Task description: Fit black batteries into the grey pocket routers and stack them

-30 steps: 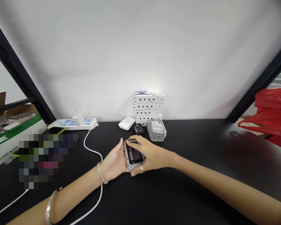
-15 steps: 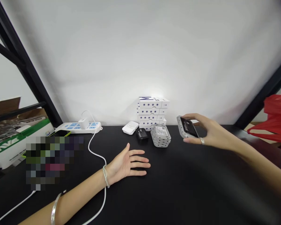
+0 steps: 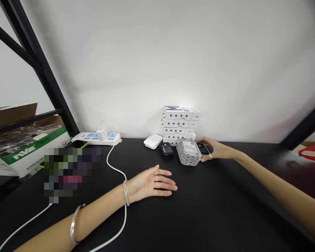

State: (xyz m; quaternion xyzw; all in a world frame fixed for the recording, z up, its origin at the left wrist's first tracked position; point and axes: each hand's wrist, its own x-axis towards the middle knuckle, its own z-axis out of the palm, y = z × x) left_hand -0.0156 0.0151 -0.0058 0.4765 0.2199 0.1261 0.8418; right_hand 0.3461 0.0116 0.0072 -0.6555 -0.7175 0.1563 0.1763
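My left hand (image 3: 152,183) lies open on the black table (image 3: 199,210), palm up and fingers stretched out, holding nothing. My right hand (image 3: 212,149) reaches to the back of the table and grips a small grey device with a black battery (image 3: 204,148), low at the table just right of a stack of grey devices (image 3: 190,152). A loose black battery (image 3: 166,148) and a small white device (image 3: 152,141) lie left of that stack. Behind them stands a pile of white boxes (image 3: 180,124).
A white power strip (image 3: 96,138) with a plugged charger (image 3: 102,133) sits at the back left; its white cable (image 3: 115,168) runs under my left wrist. A green-and-white carton (image 3: 23,154) stands at far left, a red bag (image 3: 313,152) at far right. Black shelf posts flank the table.
My right hand took the grey device from my left hand, swung it to the right, and now holds it low beside the stack. My left hand opened and rests flat.
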